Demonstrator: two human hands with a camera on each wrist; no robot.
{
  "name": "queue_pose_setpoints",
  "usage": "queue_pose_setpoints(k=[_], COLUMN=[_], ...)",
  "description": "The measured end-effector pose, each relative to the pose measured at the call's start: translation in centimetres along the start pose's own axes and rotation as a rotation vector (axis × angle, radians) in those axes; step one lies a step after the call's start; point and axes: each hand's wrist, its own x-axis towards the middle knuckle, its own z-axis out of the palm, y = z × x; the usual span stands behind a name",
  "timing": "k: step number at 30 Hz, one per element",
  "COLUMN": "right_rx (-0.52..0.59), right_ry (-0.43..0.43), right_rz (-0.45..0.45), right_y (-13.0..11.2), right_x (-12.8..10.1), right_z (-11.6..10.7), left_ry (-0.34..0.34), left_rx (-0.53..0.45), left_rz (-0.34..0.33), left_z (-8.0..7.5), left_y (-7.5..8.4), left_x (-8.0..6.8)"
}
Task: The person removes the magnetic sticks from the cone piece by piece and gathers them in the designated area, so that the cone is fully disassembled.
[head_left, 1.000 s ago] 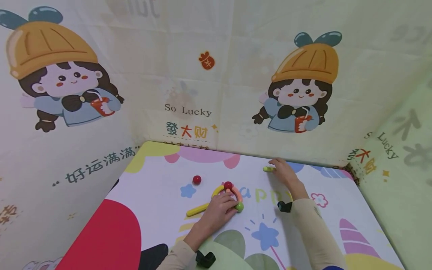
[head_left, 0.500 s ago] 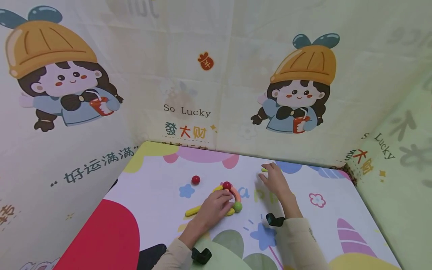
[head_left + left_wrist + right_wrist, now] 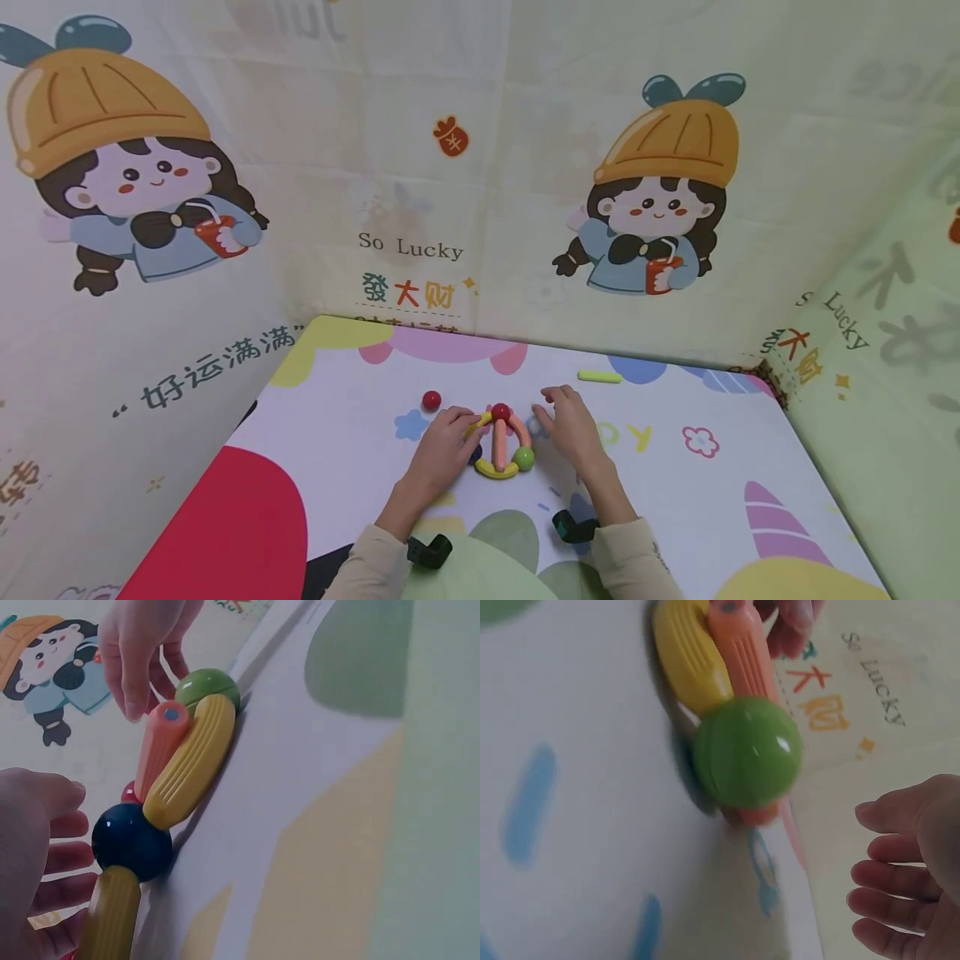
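Colourful printed mat [image 3: 750,433] covers the table under your arms, with cartoon-print cloth [image 3: 480,167] hung behind and to both sides. Near the middle of the mat lies the toy ring [image 3: 498,443], built from sticks and balls: a curved yellow stick [image 3: 495,472] at the near side, an orange stick [image 3: 499,440] running straight through the middle, a red ball [image 3: 501,412] at the far end and a green ball [image 3: 523,457] at the near right. The left wrist view adds a dark blue ball [image 3: 131,841] joined to the yellow stick on the left side. Your left hand [image 3: 444,442] sits against the left side of the ring, fingers bent around that edge and touching it; how firmly they grip cannot be told. Your right hand [image 3: 568,423] rests just right of the ring, fingers relaxed and spread, holding nothing. A loose red ball [image 3: 431,400] lies just beyond your left hand. A loose light green stick [image 3: 599,377] lies farther back, well apart from your right hand.
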Motion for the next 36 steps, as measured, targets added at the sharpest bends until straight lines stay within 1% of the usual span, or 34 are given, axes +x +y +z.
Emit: queue_pose_setpoints(k=[3, 5, 10, 12, 15, 18, 21, 25, 28, 30, 33, 36], right_rx=[0.026, 0.022, -0.074, -0.1, -0.115, -0.13, -0.132, -0.106, -0.075, -0.069, -0.083, -0.101], right_ry=[-0.01, -0.017, -0.043, -0.07, -0.112, -0.131, -0.133, -0.138, -0.145, -0.148, -0.146, -0.152], right_rz=[-0.006, -0.033, -0.13, -0.134, -0.114, -0.094, -0.088, -0.089, -0.122, -0.159, -0.213, -0.25], right_y=[-1.0, -1.7, -2.8, -3.2, -3.6, -3.9, -4.1, -4.2, -4.2, -4.2, -4.0, -3.9], right_x=[-0.6, -1.0, -1.6, -1.7, -1.9, -1.9, -1.9, -1.7, -1.6, -1.6, -1.5, -1.4], right_z=[0.7, 1.0, 1.8, 2.1, 2.5, 2.7, 2.6, 2.4, 2.3, 2.3, 2.3, 2.3], left_ry=[-0.028, -0.045, -0.086, -0.11, -0.146, -0.167, -0.171, -0.174, -0.172, -0.167, -0.162, -0.171], left_rx=[0.023, 0.032, 0.025, 0.017, 0.002, -0.006, -0.021, -0.036, -0.026, -0.009, 0.011, 0.008], left_rz=[-0.034, -0.05, -0.086, -0.111, -0.134, -0.134, -0.134, -0.134, -0.129, -0.125, -0.117, -0.126], left_z=[-0.1, -0.1, -0.5, -0.7, -0.8, -0.9, -0.9, -1.1, -1.3, -1.4, -1.6, -1.6], left_y=[-0.3, -0.4, -0.4, -0.3, -0.2, -0.2, 0.0, 0.1, 0.0, 0.0, -0.1, 0.1], left_x=[-0.1, -0.1, -0.2, -0.2, -0.2, -0.2, -0.2, -0.1, -0.1, -0.1, 0.0, 0.0])
